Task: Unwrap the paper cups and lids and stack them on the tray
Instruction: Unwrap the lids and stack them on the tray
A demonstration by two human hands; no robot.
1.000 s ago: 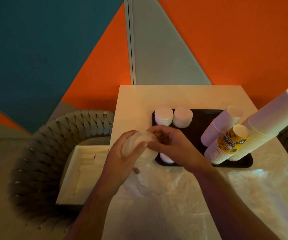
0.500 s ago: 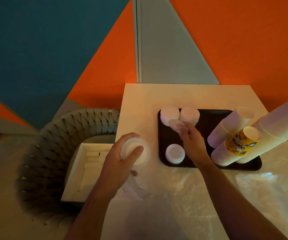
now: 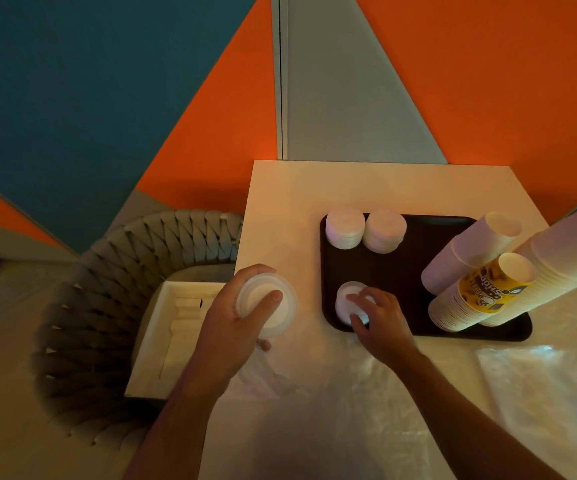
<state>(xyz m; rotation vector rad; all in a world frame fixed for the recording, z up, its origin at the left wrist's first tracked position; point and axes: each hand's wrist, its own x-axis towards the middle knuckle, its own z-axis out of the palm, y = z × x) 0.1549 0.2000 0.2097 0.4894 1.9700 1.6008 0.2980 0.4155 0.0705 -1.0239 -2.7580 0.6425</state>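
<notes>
Head view: left hand [image 3: 237, 318] at 9 o'clock of tray [image 3: 415, 271], fingers and thumb curled round wrapped lid stack [image 3: 268, 304] held above table [image 3: 290, 202] edge. Right hand [image 3: 379, 318] on tray's near-left corner, fingertips pinching small lid pile [image 3: 349, 299]. Two lid stacks [image 3: 365, 228] touching at tray's 11 o'clock. Cup stacks [image 3: 481, 271] leaning at 3 o'clock. Clear plastic wrap [image 3: 470, 393] at 6 o'clock.

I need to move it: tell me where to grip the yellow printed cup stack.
Grip the yellow printed cup stack around its sleeve mid-height, coming from the near side, where the table is open. It leans against the taller white stacks, so steady its base on the tray.
</notes>
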